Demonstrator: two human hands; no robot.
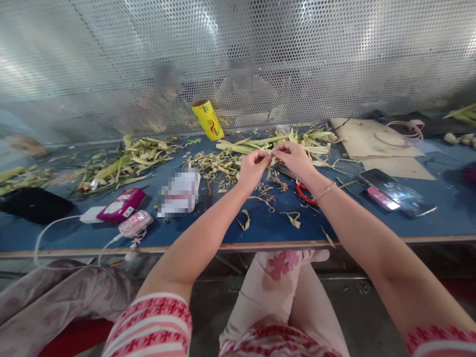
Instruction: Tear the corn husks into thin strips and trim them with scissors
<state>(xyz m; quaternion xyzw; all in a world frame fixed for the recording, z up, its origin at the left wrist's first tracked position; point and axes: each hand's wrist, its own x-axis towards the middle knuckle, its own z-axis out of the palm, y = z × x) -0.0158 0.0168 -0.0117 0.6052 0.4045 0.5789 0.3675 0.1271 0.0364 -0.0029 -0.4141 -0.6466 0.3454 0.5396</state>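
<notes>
Right of the tilted yellow printed cardboard-like tube [208, 120], left hand [255, 171] and right hand [295, 159], each grip pinched closed, apparently hold one tiny pale husk-like scrap [271, 154]: fine fingertip work, probably calling next for light pressure.

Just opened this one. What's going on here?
Someone at a blue table has the left hand and right hand close together, fingers bent inward, by scattered pale plant strips. Whatever is between the fingertips is too small to make out. A yellow tube leans behind the strips; a phone lies off to the right.
</notes>
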